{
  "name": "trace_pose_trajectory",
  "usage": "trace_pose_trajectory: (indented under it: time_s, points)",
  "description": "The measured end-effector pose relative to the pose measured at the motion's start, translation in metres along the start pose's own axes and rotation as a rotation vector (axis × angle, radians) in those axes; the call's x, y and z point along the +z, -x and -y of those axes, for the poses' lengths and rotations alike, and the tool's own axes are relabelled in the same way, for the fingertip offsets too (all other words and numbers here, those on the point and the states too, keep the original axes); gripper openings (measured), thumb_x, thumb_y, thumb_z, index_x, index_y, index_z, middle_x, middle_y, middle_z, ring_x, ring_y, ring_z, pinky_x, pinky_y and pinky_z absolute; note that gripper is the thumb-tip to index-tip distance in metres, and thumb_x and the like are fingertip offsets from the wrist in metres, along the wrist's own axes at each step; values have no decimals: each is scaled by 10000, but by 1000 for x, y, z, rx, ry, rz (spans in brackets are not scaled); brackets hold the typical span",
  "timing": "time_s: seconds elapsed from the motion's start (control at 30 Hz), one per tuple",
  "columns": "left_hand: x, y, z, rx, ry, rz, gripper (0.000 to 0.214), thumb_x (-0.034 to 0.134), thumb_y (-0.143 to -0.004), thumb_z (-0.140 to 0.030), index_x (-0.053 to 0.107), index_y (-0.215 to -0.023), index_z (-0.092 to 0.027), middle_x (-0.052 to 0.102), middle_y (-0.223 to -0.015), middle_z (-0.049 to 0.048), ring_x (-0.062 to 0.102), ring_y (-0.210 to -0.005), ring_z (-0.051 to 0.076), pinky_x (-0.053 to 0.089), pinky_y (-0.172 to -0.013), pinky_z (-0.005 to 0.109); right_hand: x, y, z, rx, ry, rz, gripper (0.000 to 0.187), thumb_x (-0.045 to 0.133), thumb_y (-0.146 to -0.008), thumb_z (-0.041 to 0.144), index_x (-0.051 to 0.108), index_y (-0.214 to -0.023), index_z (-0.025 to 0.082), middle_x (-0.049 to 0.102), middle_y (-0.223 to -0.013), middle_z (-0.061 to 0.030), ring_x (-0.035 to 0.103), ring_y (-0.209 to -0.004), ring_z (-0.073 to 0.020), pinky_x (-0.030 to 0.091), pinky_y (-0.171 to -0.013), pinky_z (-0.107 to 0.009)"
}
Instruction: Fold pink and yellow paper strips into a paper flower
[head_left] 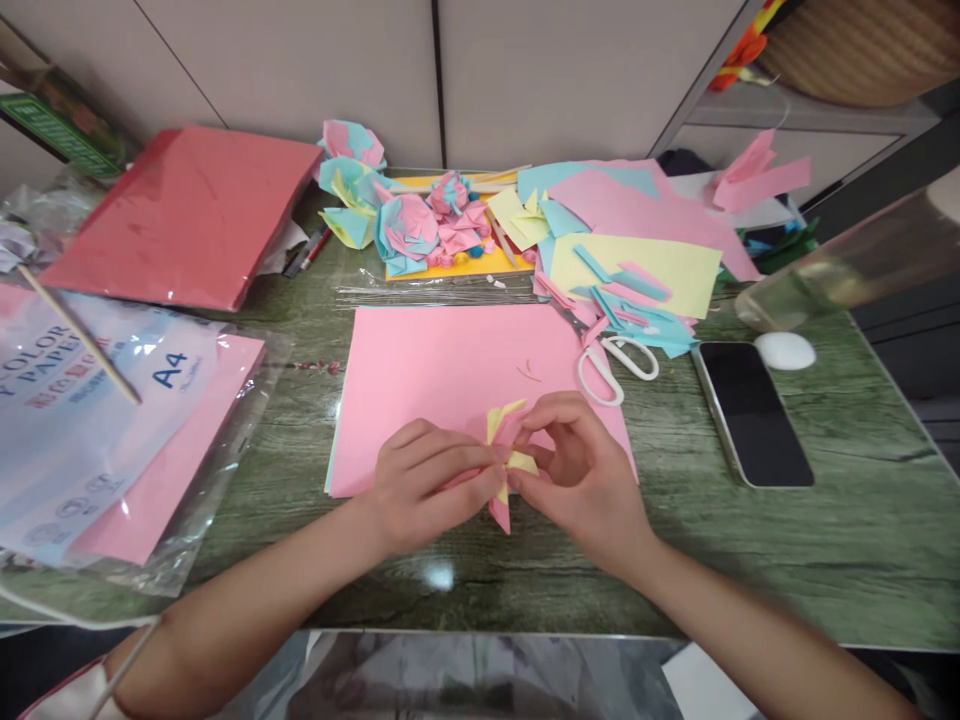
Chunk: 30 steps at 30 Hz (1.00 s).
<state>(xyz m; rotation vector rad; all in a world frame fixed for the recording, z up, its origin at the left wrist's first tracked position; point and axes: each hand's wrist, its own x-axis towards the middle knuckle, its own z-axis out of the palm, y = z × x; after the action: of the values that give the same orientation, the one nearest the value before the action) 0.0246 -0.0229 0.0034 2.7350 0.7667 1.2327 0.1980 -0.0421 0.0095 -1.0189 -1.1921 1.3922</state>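
Note:
Between my two hands is a small folded paper piece (508, 430) in pink and yellow, its pointed tips sticking out above and below my fingers. My left hand (435, 475) pinches its left side. On the right side, thumb and fingers of my right hand (581, 465) close on the same piece. Both hands hover over the front edge of a stack of pink paper (427, 370). White-handled scissors (611, 368) lie at the stack's right edge, blades partly covered by paper scraps (630, 305). Fingers hide the middle of the folded piece.
Folded paper flowers (409, 225) and loose coloured sheets (637, 265) line the back. A phone (754, 415), a white mouse-like object (785, 350) and a clear bottle (847, 260) stand right. Left are a red packet (187, 220) and a bag of A4 colour paper (150, 420) with a wooden stick (82, 335).

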Motion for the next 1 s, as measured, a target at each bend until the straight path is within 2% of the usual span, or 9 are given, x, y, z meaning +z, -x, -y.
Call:
trace_pose_trajectory:
  time_s: [0.33, 0.57, 0.8, 0.9, 0.97, 1.0]
  points:
    - [5, 1, 0, 20, -24, -33, 55, 546, -801, -157, 575, -755, -153, 719, -838, 25, 620, -754, 114, 407, -586, 236, 1, -2, 2, 31, -8, -39, 318, 669, -637, 135, 507, -880, 259, 418, -935, -2, 494, -814, -115, 512, -636, -246]
    - [7, 2, 0, 11, -49, -53, 48, 558, -789, -152, 561, -741, -157, 720, -833, 14, 582, -689, 115, 390, -551, 235, 1, -2, 1, 6, -24, -33, 264, 636, -675, 132, 518, -872, 264, 418, -932, -6, 484, -847, -124, 509, -658, -250]
    - [14, 7, -3, -47, 58, -48, 36, 535, -804, -145, 534, -837, -161, 708, -858, 38, 575, -718, 120, 417, -590, 246, 2, -1, 1, -10, -37, -34, 256, 639, -681, 130, 527, -869, 263, 425, -938, -9, 491, -867, -129, 507, -692, -272]
    - [14, 7, -2, -162, 184, -71, 69, 495, -827, -146, 540, -869, -176, 699, -818, 29, 561, -698, 117, 435, -609, 254, -2, -2, 3, 19, -28, 6, 288, 659, -678, 159, 519, -906, 268, 443, -932, -2, 504, -844, -125, 503, -696, -275]
    - [14, 6, -1, -324, 312, -78, 90, 500, -822, -137, 559, -877, -176, 682, -778, 29, 562, -699, 117, 450, -623, 255, -9, -5, 3, 47, 7, 36, 302, 653, -701, 197, 509, -957, 272, 479, -898, 1, 515, -812, -124, 494, -690, -277]
    - [14, 5, 1, -431, 387, -85, 86, 513, -814, -137, 569, -868, -174, 673, -765, 29, 568, -702, 117, 457, -627, 253, -13, -7, 3, 49, 53, 27, 252, 620, -739, 225, 513, -964, 266, 501, -861, 1, 521, -808, -129, 487, -699, -282]
